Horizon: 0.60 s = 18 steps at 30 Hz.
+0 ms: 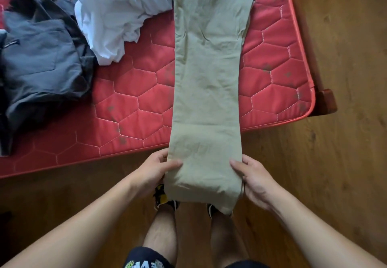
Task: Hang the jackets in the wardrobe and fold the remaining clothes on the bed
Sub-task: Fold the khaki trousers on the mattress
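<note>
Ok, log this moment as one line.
khaki trousers flat on mattress | hem held by left hand, right hand | next: fold

**Soft light, bent edges**

The light is soft and even, not too bright. The white cloth [117, 16] is the brightest thing, and its folds look a bit washed out. The dark clothes [41, 58] are so dim that their folds are hard to see. A dark shadow lies on the floor [345, 163] under the bed [129, 108] edge. The bed edge curves because the lens bends things. The whole picture looks a little fuzzy.
</note>
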Available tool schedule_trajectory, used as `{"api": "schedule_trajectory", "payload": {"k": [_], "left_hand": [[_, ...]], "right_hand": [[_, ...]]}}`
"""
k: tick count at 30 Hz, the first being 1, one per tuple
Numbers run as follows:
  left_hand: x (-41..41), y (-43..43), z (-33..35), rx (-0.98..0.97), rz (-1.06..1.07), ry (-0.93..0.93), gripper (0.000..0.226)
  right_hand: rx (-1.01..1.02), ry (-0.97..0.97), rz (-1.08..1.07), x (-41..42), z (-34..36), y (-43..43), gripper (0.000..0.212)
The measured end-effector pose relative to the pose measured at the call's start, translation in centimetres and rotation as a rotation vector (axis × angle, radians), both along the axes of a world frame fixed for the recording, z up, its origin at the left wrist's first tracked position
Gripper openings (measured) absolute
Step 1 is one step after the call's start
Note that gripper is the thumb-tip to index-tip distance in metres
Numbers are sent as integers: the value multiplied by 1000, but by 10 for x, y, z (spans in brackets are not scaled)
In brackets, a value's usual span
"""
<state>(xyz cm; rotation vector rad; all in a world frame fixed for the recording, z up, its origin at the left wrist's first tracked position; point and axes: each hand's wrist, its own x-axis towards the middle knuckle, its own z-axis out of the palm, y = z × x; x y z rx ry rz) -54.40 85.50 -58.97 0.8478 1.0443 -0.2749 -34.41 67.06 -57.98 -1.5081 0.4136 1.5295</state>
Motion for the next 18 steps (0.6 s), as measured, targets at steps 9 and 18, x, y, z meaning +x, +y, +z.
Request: {"api": "schedule_trajectory", "payload": {"k": [9,18], "left_hand": [[-32,-40,7,-22,-12,51,34],[-16,-6,37,64,-14,88,32]], "right_hand": [[-131,-226,456,-13,12,-30,62],[28,1,300,11,28,-22,28]]}}
